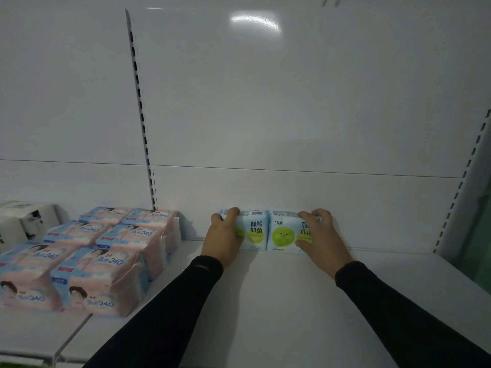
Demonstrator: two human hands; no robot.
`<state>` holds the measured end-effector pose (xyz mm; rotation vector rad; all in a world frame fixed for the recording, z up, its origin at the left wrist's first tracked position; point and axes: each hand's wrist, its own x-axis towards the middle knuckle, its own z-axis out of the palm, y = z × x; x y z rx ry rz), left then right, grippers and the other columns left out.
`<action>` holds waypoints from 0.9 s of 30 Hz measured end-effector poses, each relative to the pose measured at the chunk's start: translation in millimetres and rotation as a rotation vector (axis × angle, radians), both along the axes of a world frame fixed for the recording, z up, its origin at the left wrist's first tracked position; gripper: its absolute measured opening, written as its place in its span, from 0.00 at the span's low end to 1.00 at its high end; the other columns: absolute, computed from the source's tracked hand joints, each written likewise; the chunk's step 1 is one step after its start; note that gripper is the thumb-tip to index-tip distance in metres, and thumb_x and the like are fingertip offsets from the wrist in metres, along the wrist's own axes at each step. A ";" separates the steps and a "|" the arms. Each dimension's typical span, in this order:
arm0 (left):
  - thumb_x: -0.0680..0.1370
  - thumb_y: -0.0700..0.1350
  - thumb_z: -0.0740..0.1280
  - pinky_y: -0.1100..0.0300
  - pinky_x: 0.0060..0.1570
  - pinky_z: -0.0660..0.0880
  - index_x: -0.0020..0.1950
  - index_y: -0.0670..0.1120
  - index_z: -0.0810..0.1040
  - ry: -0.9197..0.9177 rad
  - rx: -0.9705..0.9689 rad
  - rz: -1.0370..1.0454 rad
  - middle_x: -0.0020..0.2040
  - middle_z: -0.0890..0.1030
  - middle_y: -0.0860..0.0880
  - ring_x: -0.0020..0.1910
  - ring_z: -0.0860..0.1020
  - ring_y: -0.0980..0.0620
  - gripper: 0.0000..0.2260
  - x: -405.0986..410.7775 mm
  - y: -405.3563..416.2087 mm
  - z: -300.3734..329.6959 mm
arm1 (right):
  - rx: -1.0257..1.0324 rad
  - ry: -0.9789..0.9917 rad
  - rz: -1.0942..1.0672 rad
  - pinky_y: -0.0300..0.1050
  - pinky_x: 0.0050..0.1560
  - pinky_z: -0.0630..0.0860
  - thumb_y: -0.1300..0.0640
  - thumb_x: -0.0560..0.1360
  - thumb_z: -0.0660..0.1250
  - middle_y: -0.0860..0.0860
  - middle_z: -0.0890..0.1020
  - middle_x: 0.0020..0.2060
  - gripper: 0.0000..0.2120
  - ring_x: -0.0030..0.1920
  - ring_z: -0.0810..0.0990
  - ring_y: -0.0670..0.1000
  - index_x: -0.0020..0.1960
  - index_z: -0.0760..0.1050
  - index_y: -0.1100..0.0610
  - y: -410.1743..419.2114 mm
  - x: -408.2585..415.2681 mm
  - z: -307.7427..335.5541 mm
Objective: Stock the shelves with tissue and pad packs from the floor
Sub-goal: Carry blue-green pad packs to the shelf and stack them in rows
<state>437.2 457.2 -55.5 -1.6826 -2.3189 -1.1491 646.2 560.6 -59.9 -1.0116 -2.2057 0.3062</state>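
Two light-blue pad packs with green round faces stand side by side at the back of the white shelf (279,301). My left hand (223,235) grips the left pack (254,229), fingers curled over its top left corner. My right hand (320,237) grips the right pack (283,233), fingers over its top right corner and thumb on its front. Both packs touch each other and stand upright against the back panel.
Several pink-and-blue pad packs marked 240 (103,261) lie in rows on the shelf to the left. White packs (24,221) sit at the far left. A slotted upright (143,115) divides the back panel; another upright (462,181) is at the right.
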 end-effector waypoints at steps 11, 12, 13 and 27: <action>0.78 0.47 0.63 0.51 0.60 0.68 0.77 0.54 0.51 0.090 -0.092 0.011 0.65 0.66 0.38 0.60 0.71 0.38 0.32 -3.5 -17.0 14.5 | 0.031 -0.053 -0.004 0.42 0.66 0.67 0.53 0.74 0.71 0.53 0.56 0.73 0.32 0.66 0.69 0.53 0.74 0.62 0.53 -9.7 18.1 8.1; 0.77 0.48 0.64 0.50 0.62 0.67 0.77 0.53 0.53 0.120 -0.077 0.016 0.67 0.65 0.38 0.63 0.69 0.38 0.31 -2.4 -23.4 19.1 | 0.046 -0.042 -0.014 0.42 0.67 0.67 0.51 0.74 0.70 0.53 0.57 0.73 0.32 0.67 0.68 0.53 0.74 0.62 0.53 -14.8 23.9 11.5; 0.77 0.48 0.64 0.50 0.63 0.65 0.77 0.51 0.55 0.147 -0.051 0.009 0.69 0.64 0.39 0.64 0.67 0.38 0.31 -0.9 -30.0 23.5 | 0.056 -0.036 -0.022 0.43 0.67 0.66 0.50 0.74 0.70 0.53 0.57 0.73 0.31 0.67 0.67 0.53 0.74 0.62 0.53 -21.1 30.5 15.3; 0.78 0.56 0.65 0.67 0.62 0.62 0.65 0.48 0.76 0.198 0.234 -0.867 0.62 0.77 0.49 0.63 0.72 0.52 0.19 203.2 -74.5 17.4 | 0.290 -0.017 -0.549 0.36 0.64 0.63 0.46 0.77 0.65 0.56 0.71 0.64 0.23 0.63 0.68 0.48 0.67 0.70 0.57 -212.6 241.0 -3.6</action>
